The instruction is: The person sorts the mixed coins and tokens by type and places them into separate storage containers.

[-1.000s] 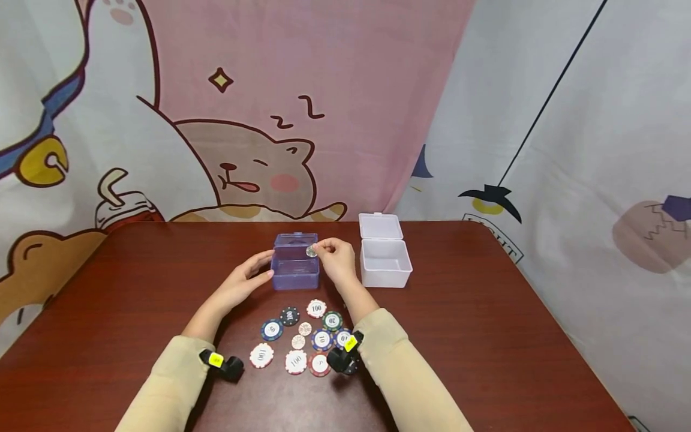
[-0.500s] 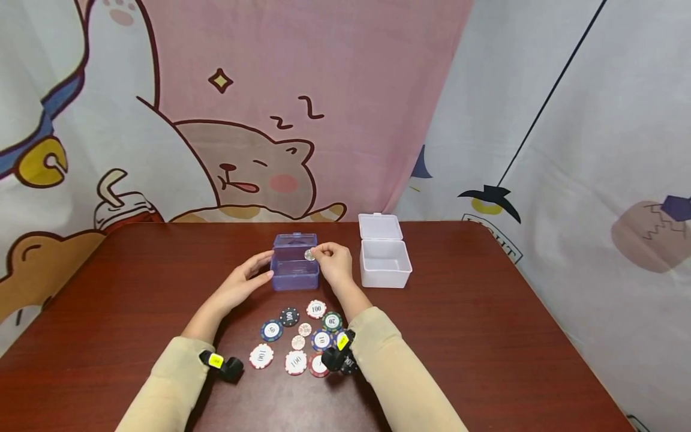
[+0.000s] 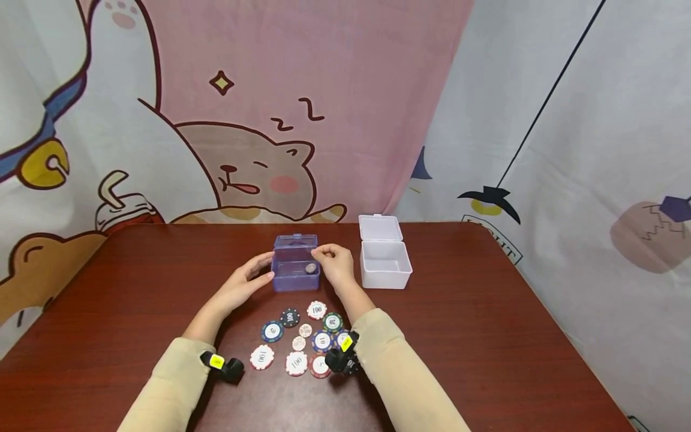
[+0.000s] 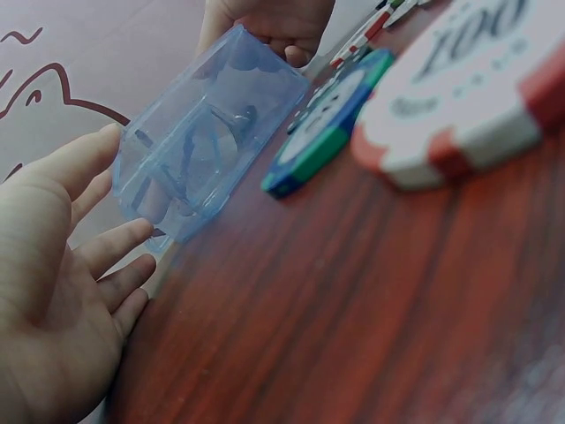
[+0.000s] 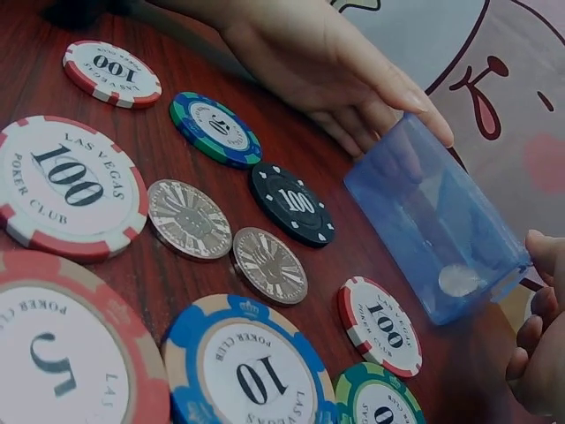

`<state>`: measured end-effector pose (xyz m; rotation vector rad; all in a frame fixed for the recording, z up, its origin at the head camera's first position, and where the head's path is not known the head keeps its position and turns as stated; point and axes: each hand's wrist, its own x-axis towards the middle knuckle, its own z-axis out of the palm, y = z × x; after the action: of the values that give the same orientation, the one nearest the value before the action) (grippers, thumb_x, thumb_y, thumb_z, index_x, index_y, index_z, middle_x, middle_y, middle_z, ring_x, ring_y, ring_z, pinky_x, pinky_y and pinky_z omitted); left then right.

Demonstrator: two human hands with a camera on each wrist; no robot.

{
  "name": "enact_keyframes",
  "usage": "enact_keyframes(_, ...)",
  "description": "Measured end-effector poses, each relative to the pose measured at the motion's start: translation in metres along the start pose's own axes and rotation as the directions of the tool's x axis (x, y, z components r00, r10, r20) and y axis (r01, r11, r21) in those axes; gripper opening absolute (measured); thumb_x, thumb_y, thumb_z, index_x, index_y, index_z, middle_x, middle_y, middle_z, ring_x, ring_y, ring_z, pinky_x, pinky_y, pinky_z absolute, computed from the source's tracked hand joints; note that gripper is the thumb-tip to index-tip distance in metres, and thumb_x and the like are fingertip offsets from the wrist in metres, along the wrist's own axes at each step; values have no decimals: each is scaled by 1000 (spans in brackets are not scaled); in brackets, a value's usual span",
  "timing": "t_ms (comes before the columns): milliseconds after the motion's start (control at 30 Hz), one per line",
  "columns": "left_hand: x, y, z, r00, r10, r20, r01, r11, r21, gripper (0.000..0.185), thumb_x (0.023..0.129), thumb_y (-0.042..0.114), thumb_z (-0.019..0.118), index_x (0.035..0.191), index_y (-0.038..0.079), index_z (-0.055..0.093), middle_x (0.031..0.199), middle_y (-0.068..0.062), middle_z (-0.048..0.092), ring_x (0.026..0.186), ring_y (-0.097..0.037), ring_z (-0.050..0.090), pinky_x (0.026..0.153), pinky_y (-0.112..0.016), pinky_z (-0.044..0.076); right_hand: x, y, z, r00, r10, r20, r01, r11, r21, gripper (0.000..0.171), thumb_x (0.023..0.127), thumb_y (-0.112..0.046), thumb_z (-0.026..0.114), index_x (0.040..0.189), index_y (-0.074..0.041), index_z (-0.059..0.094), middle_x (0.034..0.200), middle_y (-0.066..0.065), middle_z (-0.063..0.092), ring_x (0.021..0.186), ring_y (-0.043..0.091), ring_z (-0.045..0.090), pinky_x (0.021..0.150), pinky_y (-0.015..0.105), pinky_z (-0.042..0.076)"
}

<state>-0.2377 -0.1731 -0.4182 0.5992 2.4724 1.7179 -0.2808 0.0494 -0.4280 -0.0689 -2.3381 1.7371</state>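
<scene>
While both hands flank the blue box (image 3: 295,271), fingers relaxed, neither holds anything.

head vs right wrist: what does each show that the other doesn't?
Head only: the white box with its lid up, right of the blue box, both sleeves, the cartoon backdrop, and the whole table.

Right wrist only: chip lettering up close, such as LAS VEGAS POKER CLUB on the 100 chip, and two silver coins lying among the chips.

Both: the blue box with a silver coin inside, the left hand open against its side, and the right hand beside it.
</scene>
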Motion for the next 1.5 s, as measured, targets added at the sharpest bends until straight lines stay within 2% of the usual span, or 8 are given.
enact_keyframes(233, 0, -3, 0, 1000, 9, 7, -8, 999, -34, 53, 95, 7, 57, 142, -8, 36, 139, -33, 40, 131, -45, 33, 106, -59, 21, -4, -1, -6, 997, -36, 73, 33, 998, 48, 11, 84, -12, 74, 91, -3, 74, 65, -4, 47, 64, 9, 43, 56, 22, 35)
enact_keyframes(467, 0, -3, 0, 1000, 11, 12, -11, 999, -36, 54, 95, 7, 57, 143, -7, 35, 140, -32, 39, 131, -46, 33, 105, -59, 22, -10, -6, -15, 991, -94, 99, 83, 990, 111, 12, 83, -11, 74, 92, -2, 73, 66, -4, 47, 65, 9, 43, 55, 21, 34)
enact_keyframes(667, 0, -2, 0, 1000, 7, 11, -6, 1000, -27, 54, 95, 7, 57, 143, -6, 36, 140, -32, 39, 131, -47, 33, 105, -59, 23, -16, -7, -23, 983, -142, 120, 130, 986, 100, 12, 82, -12, 75, 91, -3, 73, 65, -5, 46, 65, 9, 43, 58, 21, 35)
enact_keyframes(833, 0, -2, -1, 1000, 6, 10, -6, 1000, -26, 55, 95, 7, 57, 143, -6, 36, 140, -32, 39, 130, -47, 34, 104, -59, 24, -24, -7, -30, 970, -159, 185, 143, 985, 97, 14, 83, -12, 74, 94, -4, 73, 67, -4, 47, 66, 8, 44, 57, 20, 35)
enact_keyframes(1033, 1, -1, 0, 1000, 3, 13, -3, 999, -37, 55, 95, 7, 57, 143, -6, 35, 140, -32, 39, 130, -47, 33, 104, -60, 25, -37, -4, -39, 933, -208, 294, 191, 978, 87, 19, 84, -10, 74, 99, 0, 72, 72, 0, 50, 67, 15, 44, 54, 22, 34)
enact_keyframes(1233, 0, 0, 0, 1000, -2, 12, 2, 1000, -31, 54, 95, 7, 57, 143, -6, 35, 140, -32, 39, 131, -47, 33, 105, -59, 24, -50, -1, -47, 888, -229, 399, 238, 971, 27, 20, 83, -15, 76, 101, -6, 74, 78, -2, 54, 73, 13, 47, 58, 22, 38)
enact_keyframes(1500, 0, 1, 0, 1000, 3, 14, -3, 999, -39, 54, 95, 7, 57, 143, -7, 35, 140, -33, 39, 131, -47, 33, 105, -60, 22, -62, 3, -51, 832, -252, 493, 305, 952, -28, 20, 82, -16, 77, 100, -7, 74, 78, -3, 56, 70, 14, 49, 60, 25, 41)
